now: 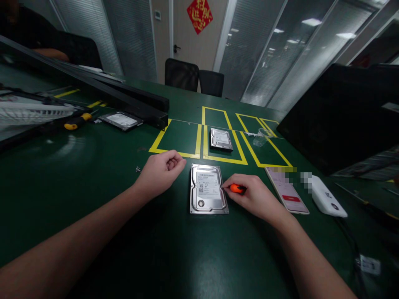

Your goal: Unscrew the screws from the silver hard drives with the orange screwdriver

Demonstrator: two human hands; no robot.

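A silver hard drive lies label up on the green table in front of me. At its right edge, my right hand is closed around a small orange-and-black screwdriver; its shaft and tip are hidden. My left hand hovers by the drive's upper left corner, thumb and fingers pinched together, and whatever may be between them is too small to make out. Beside the left wrist sit a few tiny screws. Farther back, a second hard drive rests inside a yellow-taped box.
To the right are a phone, a white device with a cable, and a large black monitor. Clear plastic lies behind. On the left: another drive, a yellow-black screwdriver, dark beams and a person's arm.
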